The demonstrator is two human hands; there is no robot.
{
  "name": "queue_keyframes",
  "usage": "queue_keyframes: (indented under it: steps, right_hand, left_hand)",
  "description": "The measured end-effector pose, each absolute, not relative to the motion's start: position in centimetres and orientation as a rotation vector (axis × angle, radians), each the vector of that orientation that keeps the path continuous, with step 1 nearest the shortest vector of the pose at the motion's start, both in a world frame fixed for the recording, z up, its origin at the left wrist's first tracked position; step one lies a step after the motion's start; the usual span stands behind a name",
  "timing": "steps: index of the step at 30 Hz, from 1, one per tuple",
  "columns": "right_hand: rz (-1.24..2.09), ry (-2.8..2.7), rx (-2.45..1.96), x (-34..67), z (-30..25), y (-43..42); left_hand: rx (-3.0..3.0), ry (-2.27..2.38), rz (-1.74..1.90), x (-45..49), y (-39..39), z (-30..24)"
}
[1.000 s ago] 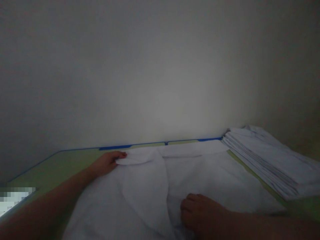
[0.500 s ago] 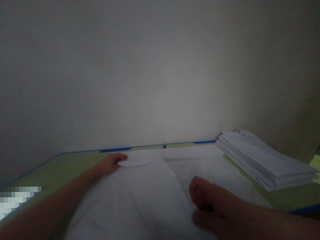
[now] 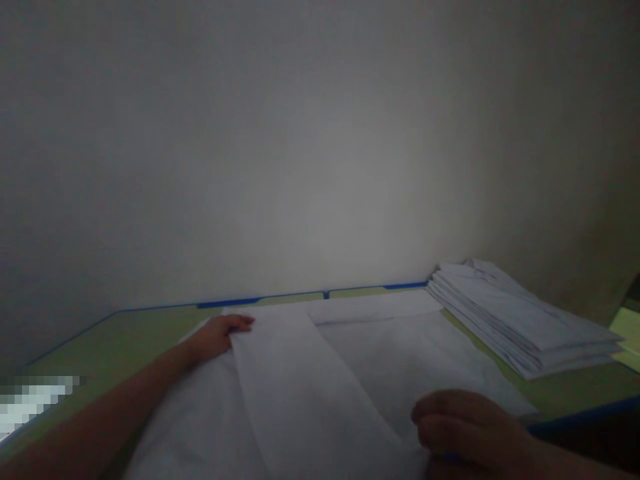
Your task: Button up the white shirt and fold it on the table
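Observation:
A white cloth [image 3: 350,373] lies spread over a green table [image 3: 125,337] with a blue edge. A folded flap of it runs from the far left corner toward the near right. My left hand [image 3: 215,337] reaches far forward, fingers closed on the cloth's far left corner. My right hand [image 3: 470,433] is low at the near right, fingers curled and pinching the near end of the folded flap. The scene is dim.
A stack of folded white cloths [image 3: 520,320] sits at the table's far right corner. A plain wall [image 3: 320,147] rises directly behind the table. A blurred patch shows at the lower left edge.
My right hand has pulled toward me and to the right, drawing the flap flat and straight. The bunched folds have smoothed out. My left hand stays on the far corner.

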State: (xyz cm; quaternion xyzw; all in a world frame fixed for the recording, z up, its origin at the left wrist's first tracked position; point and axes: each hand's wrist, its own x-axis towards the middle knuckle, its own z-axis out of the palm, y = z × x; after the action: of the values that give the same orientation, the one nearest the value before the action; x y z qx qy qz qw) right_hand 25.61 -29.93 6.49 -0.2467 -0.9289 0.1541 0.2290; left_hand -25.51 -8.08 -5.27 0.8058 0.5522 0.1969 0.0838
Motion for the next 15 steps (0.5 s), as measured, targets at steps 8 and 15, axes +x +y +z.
queue_keyframes:
  steps: [8,15]
  right_hand:
    - [0.788,-1.665,-0.574,25.4,8.9,-22.6]
    - [0.927,-0.816,-0.967,30.6,5.4,-6.5]
  left_hand:
    - [2.309,1.593,0.605,-25.5,-8.1,-4.4]
    - [2.195,1.723,0.69,-27.7,-6.0,-4.5]
